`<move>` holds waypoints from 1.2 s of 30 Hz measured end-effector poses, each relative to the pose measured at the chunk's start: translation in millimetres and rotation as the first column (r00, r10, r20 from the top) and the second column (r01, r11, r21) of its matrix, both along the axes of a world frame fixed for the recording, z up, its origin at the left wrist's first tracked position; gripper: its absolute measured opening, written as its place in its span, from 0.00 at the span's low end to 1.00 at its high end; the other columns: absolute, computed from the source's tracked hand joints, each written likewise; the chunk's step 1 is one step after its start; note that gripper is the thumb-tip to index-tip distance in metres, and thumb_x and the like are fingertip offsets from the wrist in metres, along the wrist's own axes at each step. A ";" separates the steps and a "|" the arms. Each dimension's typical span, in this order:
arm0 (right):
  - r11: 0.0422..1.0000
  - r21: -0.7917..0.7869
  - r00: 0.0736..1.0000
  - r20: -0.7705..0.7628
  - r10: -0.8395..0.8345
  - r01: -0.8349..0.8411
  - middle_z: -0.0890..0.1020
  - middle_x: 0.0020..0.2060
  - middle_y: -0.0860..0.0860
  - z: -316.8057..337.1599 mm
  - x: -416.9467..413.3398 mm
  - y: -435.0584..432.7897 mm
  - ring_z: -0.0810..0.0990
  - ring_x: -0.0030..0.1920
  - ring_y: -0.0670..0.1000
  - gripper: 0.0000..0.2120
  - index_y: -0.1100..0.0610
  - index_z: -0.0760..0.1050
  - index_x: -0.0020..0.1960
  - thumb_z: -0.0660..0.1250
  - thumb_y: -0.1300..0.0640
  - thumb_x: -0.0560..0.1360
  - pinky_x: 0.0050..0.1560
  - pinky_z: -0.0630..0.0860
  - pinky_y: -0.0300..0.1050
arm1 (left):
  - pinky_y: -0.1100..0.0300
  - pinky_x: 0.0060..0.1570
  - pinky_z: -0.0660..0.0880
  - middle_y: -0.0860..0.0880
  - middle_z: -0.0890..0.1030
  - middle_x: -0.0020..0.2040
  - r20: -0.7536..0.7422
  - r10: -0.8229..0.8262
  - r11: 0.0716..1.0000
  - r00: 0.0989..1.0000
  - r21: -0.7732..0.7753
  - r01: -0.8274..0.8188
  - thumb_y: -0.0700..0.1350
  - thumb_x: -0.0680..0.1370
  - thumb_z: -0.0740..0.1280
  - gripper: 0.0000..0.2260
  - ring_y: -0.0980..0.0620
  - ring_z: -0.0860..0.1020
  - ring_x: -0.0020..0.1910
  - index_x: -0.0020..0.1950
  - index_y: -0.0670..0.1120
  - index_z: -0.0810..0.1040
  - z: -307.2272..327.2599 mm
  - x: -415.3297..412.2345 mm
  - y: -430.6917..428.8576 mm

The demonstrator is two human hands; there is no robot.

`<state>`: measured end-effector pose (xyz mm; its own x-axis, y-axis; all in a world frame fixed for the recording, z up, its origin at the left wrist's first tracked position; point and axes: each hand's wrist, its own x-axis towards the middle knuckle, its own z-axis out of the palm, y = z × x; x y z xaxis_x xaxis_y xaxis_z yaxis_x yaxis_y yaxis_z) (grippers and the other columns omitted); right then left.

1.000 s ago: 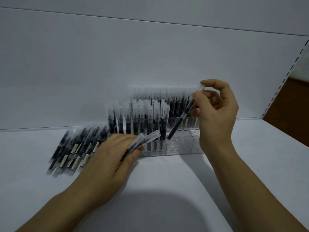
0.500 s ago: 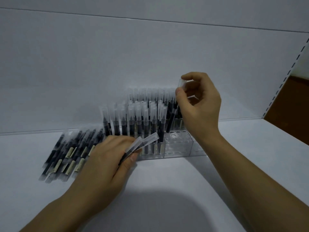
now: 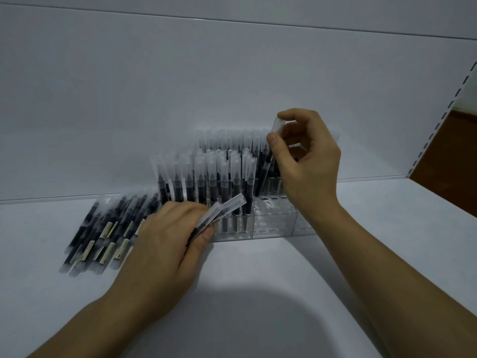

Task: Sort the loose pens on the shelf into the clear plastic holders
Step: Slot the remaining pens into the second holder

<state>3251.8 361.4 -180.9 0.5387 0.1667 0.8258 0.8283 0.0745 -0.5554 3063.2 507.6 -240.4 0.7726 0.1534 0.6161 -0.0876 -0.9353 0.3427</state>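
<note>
We take the clear plastic holders (image 3: 273,224) as landmark. They sit on the white shelf (image 3: 258,275), close to the back panel (image 3: 180,86).

Right hand (image 3: 307,166): above the holders' right part, thumb and forefinger pinching one pen (image 3: 265,171) near its frosted cap, other fingers loosely curled. The pen is tilted, cap up, dark lower end down at the right edge of the filled rows. We cannot tell if its tip sits in a socket. Round sockets show on the holders' top just below it.

Left hand (image 3: 165,241): in front of the holders' left part, fingers curled round two pens (image 3: 227,208). The two caps stick out past the thumb, angled up toward the holders, overlapping the front wall in our view. We cannot tell if they touch it.

Standing pens (image 3: 206,177): many, upright, caps up, in stepped rows filling the holders' left and middle part; the back rows are blurred.

Loose pens (image 3: 103,228): a flat pile lying on the shelf left of the holders, roughly parallel, slanted, pale label strips on the barrels. The pile's right edge is hidden behind the left hand.

Far right of the holders we see a slotted upright (image 3: 438,117) at the shelf's side edge.
</note>
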 end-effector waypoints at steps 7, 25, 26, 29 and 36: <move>0.991 -0.135 0.999 0.024 0.027 -0.023 0.80 0.42 0.46 -7.1 1.1 1.4 0.81 0.43 0.49 0.11 0.53 0.77 0.58 0.73 0.61 0.78 0.43 0.80 0.43 | 0.49 0.48 0.75 0.58 0.77 0.53 0.017 -0.005 1.000 1.000 -0.003 0.005 0.52 0.82 0.58 0.13 0.54 0.74 0.51 0.61 0.50 0.77 -0.8 0.8 -0.8; 0.941 -0.327 0.997 -0.036 0.072 -0.080 0.79 0.43 0.48 -10.5 -2.3 -5.6 0.78 0.43 0.46 0.11 0.53 0.76 0.59 0.71 0.63 0.79 0.44 0.77 0.36 | 0.61 0.46 0.70 0.60 0.76 0.44 0.041 -0.022 0.994 0.999 -0.110 0.026 0.53 0.82 0.56 0.15 0.57 0.75 0.45 0.53 0.48 0.80 7.6 -6.0 -4.1; 0.935 -0.344 0.996 -0.046 0.071 -0.083 0.80 0.44 0.49 -11.3 -2.8 -5.1 0.79 0.43 0.47 0.11 0.53 0.76 0.59 0.71 0.63 0.78 0.44 0.77 0.35 | 0.62 0.46 0.70 0.61 0.75 0.44 0.041 -0.021 0.993 0.999 -0.113 0.026 0.53 0.82 0.56 0.15 0.57 0.75 0.45 0.53 0.48 0.80 7.9 -6.0 -4.3; 0.921 -0.378 0.996 -0.055 0.074 -0.090 0.80 0.44 0.49 -13.3 -4.4 -4.1 0.79 0.42 0.48 0.11 0.54 0.77 0.58 0.71 0.64 0.78 0.43 0.76 0.33 | 0.61 0.46 0.70 0.59 0.76 0.44 0.045 -0.020 0.993 0.999 -0.119 0.026 0.54 0.82 0.56 0.15 0.57 0.75 0.45 0.52 0.48 0.80 7.8 -6.6 -5.0; 0.956 -0.294 1.000 0.027 -0.002 0.010 0.80 0.46 0.50 -10.3 -10.3 -4.0 0.79 0.45 0.48 0.09 0.54 0.77 0.57 0.71 0.61 0.78 0.46 0.78 0.43 | 0.59 0.40 0.72 0.57 0.78 0.40 0.061 -0.030 0.984 0.998 -0.176 0.041 0.55 0.82 0.57 0.14 0.56 0.77 0.41 0.51 0.50 0.80 10.9 -10.1 -7.3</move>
